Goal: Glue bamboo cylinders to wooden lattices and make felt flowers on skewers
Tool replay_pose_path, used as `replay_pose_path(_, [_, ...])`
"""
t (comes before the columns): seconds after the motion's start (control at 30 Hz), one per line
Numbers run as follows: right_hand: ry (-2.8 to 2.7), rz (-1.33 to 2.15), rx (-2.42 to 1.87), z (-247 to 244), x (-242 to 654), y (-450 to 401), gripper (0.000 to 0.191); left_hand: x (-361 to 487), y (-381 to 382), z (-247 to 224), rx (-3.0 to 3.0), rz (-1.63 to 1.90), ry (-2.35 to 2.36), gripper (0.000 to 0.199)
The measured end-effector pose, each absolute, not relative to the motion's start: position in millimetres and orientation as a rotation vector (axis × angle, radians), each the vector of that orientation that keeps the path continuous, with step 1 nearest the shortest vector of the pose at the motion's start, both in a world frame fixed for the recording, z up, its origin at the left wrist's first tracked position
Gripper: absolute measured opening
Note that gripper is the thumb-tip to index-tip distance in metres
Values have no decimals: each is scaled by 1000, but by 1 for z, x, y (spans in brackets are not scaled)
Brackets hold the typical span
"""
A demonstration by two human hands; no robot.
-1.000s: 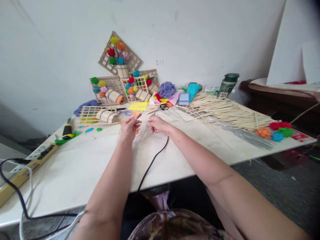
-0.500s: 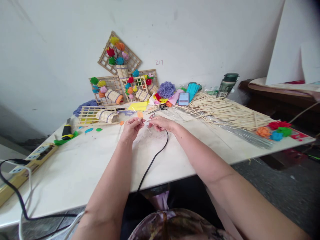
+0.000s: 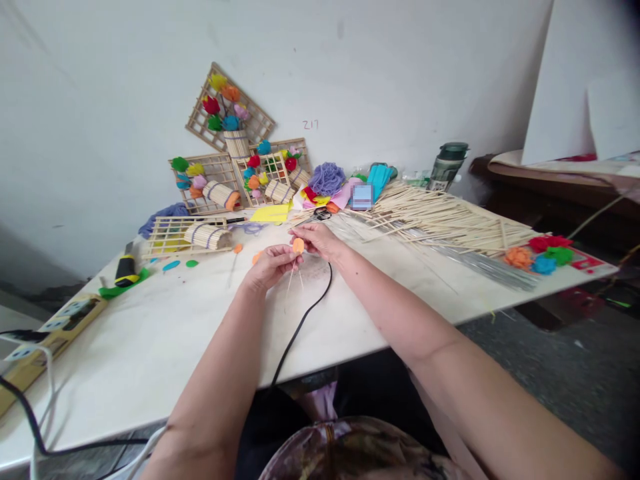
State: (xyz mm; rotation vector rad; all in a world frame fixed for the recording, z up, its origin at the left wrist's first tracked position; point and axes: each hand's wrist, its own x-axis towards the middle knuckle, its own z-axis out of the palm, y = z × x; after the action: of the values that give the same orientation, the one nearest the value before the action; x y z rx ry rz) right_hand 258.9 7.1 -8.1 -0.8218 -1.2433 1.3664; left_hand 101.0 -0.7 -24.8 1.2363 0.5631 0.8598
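Over the middle of the table, my left hand (image 3: 274, 265) pinches a small orange petal-like piece (image 3: 299, 246) between thumb and fingers. Two thin pale strands (image 3: 291, 283) hang down below its fingertips. My right hand (image 3: 316, 240) meets it from the other side, fingers bent in close around the orange piece; whether they grip its edge is hard to make out. A black cable (image 3: 313, 310) runs from the table's front edge up to beneath my right hand, where its end is hidden. Another orange piece (image 3: 238, 249) on a thin stem lies to the left.
Behind stand stick lattices (image 3: 227, 110) with colourful flowers. A purple yarn bundle (image 3: 327, 179), scissors (image 3: 321, 214) and a wide heap of thin sticks (image 3: 445, 217) lie to the right. On the left are a black-and-yellow cutter (image 3: 127, 268) and a power strip (image 3: 65, 327).
The orange piece has moved right and down, now held up between both hands. My right hand's fingers have come up to it. The view has shifted slightly.
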Motion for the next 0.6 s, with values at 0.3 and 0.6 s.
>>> replay_pose_path(0.3, [-1140, 1343, -793, -7, 261, 10, 18, 104, -1, -26, 1256, 851, 578, 21])
replay_pose_path(0.6, [-1152, 1312, -859, -6, 258, 9, 11, 107, -1, -26, 1243, 890, 583, 20])
